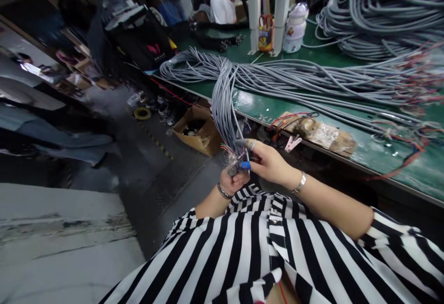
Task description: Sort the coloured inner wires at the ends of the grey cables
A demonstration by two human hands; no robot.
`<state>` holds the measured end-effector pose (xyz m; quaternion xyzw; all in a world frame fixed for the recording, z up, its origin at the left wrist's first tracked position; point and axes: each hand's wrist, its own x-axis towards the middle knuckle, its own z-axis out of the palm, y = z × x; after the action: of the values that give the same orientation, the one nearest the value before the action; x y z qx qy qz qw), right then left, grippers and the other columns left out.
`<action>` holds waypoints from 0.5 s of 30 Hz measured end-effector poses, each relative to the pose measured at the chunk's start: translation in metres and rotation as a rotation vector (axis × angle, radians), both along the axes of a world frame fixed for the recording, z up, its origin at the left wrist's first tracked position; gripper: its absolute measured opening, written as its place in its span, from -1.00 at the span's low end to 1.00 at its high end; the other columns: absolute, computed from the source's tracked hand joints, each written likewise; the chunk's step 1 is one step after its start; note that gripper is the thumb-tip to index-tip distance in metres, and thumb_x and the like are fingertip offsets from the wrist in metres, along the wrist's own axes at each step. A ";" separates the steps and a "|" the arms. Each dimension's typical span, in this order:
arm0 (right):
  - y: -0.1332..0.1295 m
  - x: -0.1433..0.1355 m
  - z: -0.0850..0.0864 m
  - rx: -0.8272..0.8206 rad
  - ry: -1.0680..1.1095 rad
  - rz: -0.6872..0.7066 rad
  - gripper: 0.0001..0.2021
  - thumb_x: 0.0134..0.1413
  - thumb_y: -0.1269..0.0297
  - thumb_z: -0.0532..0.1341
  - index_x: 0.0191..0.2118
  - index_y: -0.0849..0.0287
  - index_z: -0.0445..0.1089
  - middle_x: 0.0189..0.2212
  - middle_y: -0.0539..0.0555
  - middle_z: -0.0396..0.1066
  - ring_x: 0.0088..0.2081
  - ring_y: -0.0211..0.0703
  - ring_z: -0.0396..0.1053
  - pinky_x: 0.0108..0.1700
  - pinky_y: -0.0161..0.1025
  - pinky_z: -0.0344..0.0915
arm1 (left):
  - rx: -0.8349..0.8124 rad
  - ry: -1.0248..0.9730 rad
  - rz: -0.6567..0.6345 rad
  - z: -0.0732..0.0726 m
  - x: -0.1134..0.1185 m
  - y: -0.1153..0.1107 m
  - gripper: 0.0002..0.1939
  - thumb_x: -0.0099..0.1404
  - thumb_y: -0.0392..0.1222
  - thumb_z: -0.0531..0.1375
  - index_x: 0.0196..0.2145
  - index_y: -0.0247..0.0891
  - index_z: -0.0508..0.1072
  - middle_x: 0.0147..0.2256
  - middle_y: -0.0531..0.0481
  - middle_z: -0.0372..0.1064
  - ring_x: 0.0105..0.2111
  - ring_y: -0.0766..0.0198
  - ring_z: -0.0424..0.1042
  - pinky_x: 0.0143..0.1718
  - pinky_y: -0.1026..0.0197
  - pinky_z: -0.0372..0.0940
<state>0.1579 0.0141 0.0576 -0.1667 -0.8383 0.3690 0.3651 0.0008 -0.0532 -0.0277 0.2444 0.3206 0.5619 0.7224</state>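
From the head camera, looking down over a black-and-white striped shirt [263, 248], both hands meet just off the near edge of a green workbench [312, 105]. The left hand [233, 181], with a dark bracelet at its wrist, is curled closed around the lower end of a hanging bundle of grey cables [224, 105], where thin coloured wire ends [229, 149] stick out of the sheaths. The right hand [268, 161], wearing a silver bracelet, comes in from the right with its fingers narrowed together, pinching a small blue-tipped tool [244, 166] against the cable ends; a fingertip wrapped in tape or a cot points toward the wires. Exactly how the tool meets the wires is too small to tell. The bundle drapes from the bench edge down to the hands, and on the bench it fans out to the right into long grey runs with red and coloured leads at their far right ends. A much larger coil of grey cable [381, 13] lies at the far right. On the bench just right of the hands sits a piece of brown cardboard [322, 135] with red wires on it. Below the bench edge, to the left, an open cardboard box [197, 130] stands on the dark floor, with a roll of yellow tape [142, 113] farther left. At the far end, another person in a white shirt [222, 3] sits at the bench.
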 end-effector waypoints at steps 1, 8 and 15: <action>0.002 -0.001 -0.002 0.000 -0.017 0.056 -0.84 0.19 0.31 0.19 -0.15 0.17 0.46 -0.32 0.10 0.41 -0.21 -0.12 0.39 -0.11 -0.18 0.35 | -0.001 0.017 -0.030 -0.002 -0.001 0.000 -0.53 0.03 0.15 0.26 -0.70 -0.27 0.24 -0.86 0.24 -0.26 -0.87 0.50 -0.18 -0.72 0.32 -0.11; -0.002 0.024 -0.023 -0.579 -0.006 0.327 -0.66 0.14 -0.02 0.22 -0.39 0.20 0.34 -0.49 -0.01 0.31 -0.47 -0.29 0.23 -0.37 -0.30 0.23 | 0.108 0.239 -0.293 0.002 -0.015 0.010 -0.46 -0.31 0.20 0.47 -0.65 -0.35 0.45 -0.74 -0.01 0.29 -0.76 0.39 0.22 -0.70 0.32 0.08; 0.006 0.052 -0.063 -0.773 -0.010 -0.235 -0.50 -0.08 -0.22 0.27 -0.45 0.18 0.26 -0.59 -0.10 0.14 -0.53 -0.33 0.02 -0.47 -0.31 0.08 | 0.462 0.599 -0.735 0.041 -0.013 0.031 -0.64 0.06 0.06 0.39 -0.37 -0.34 0.64 -0.42 -0.21 0.56 -0.43 0.17 0.53 -0.35 0.24 0.39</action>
<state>0.2103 0.0205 -0.0051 -0.3883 -0.6147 0.6120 0.3112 -0.0122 -0.0221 0.0135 0.6434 0.2742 0.2330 0.6757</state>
